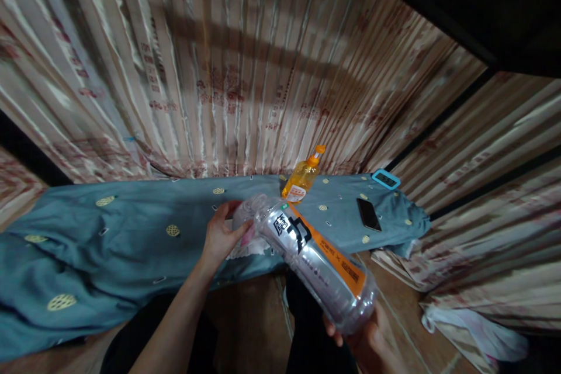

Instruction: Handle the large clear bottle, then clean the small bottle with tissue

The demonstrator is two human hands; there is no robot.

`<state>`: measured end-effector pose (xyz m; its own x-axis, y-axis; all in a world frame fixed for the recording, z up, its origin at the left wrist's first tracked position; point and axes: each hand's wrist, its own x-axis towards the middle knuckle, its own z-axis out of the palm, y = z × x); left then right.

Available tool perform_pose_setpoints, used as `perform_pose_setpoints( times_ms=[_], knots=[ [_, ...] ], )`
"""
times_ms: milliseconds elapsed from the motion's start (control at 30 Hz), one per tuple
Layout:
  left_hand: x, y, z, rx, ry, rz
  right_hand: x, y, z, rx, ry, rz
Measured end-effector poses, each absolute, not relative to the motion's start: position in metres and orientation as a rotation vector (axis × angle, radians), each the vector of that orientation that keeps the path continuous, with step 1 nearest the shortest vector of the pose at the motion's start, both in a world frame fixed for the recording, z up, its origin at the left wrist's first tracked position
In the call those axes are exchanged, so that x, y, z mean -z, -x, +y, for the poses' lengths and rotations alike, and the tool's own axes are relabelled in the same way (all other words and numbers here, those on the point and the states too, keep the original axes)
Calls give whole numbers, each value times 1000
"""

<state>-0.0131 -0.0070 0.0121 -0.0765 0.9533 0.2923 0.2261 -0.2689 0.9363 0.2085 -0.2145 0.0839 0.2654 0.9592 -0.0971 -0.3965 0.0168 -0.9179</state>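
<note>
A large clear plastic bottle (pixel 324 269) with an orange and silver label lies tilted across the middle of the view, its neck toward the upper left. Around its base curl the fingers of my right hand (pixel 363 333), partly hidden behind the bottle. At the neck end, my left hand (pixel 223 231) grips a clear plastic container (pixel 249 207), which meets or overlaps the bottle's mouth; its exact kind is unclear. Just below that hand, white tissue (pixel 249 248) with a pink patch lies on the cloth. Beyond the bottle's neck stands an amber pump bottle (pixel 301 180).
Blue-green cloth with yellow prints (pixel 135 234) covers the long surface before me. On its right part lie a dark phone (pixel 369 214) and a blue-framed digital clock (pixel 385 179). Pleated curtains (pixel 228 87) hang behind. A white plastic bag (pixel 477 333) is at the lower right.
</note>
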Motion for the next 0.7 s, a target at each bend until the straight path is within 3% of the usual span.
perform_pose_setpoints(
  times_ms=[700],
  knots=[
    [-9, 17, -6, -1460, -1357, 1283, -77, -212, -217, -1170, 1144, -671]
  ],
)
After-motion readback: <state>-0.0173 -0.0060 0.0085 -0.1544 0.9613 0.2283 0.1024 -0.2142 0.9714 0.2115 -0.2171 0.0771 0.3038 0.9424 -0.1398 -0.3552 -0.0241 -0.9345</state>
